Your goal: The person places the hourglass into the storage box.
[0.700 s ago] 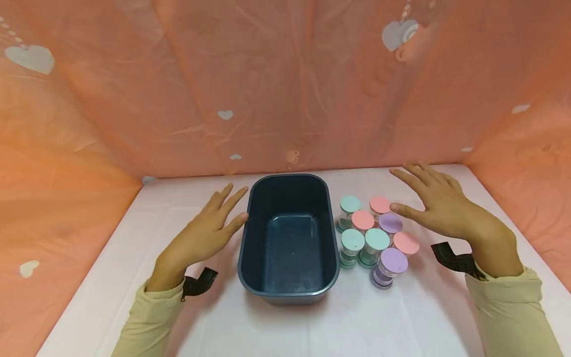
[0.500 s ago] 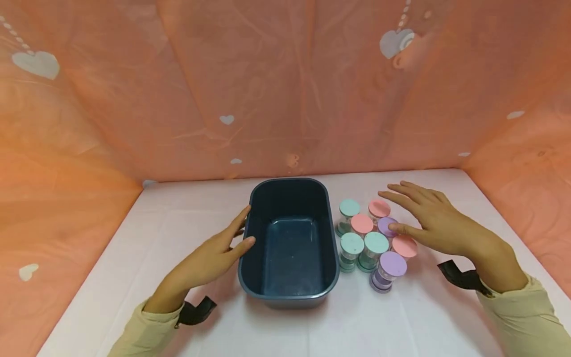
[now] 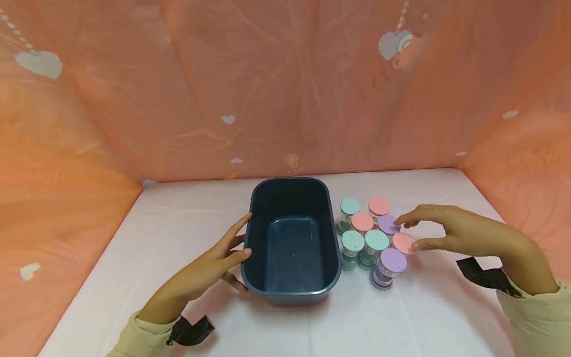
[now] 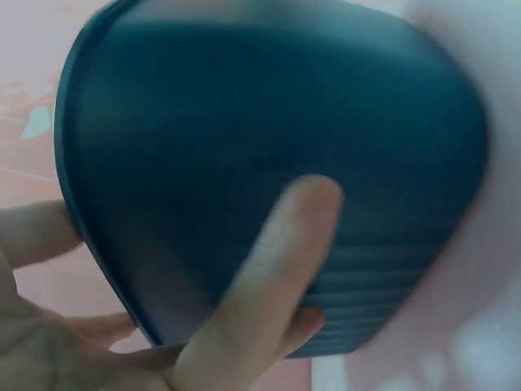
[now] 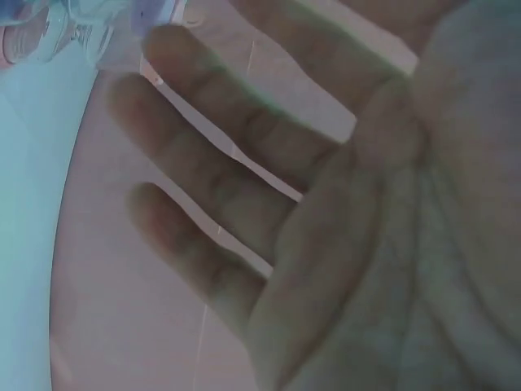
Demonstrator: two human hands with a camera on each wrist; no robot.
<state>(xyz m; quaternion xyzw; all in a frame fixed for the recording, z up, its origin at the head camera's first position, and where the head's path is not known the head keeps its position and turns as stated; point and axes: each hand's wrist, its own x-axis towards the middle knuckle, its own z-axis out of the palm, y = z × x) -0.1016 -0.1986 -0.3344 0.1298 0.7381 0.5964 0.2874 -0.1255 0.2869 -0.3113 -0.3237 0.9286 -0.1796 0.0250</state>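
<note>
A dark blue oval tub (image 3: 290,292) stands empty mid-table. My left hand (image 3: 238,243) lies against its left outer wall, fingers spread and fairly straight; in the left wrist view the thumb (image 4: 269,269) rests across the tub (image 4: 244,106). Right of the tub stand several small clear jars with mint, pink and purple lids. My right hand (image 3: 408,232) reaches over them: the thumb touches the right pink-lidded jar (image 3: 403,242) and the index finger hovers above a purple-lidded jar (image 3: 387,224). The right wrist view shows the right hand (image 5: 269,204) with straight fingers, blurred.
A white cloth covers the table (image 3: 169,223). Orange sheets with heart prints (image 3: 285,89) wall it in at the back and both sides. A mint-lidded jar (image 3: 352,241) stands close to the tub's right wall, and a purple-lidded jar (image 3: 392,261) stands nearest me.
The right hand dropped from above the jars and drew back right, its thumb coming against the pink-lidded jar. The left hand moved in from the left onto the tub's wall.
</note>
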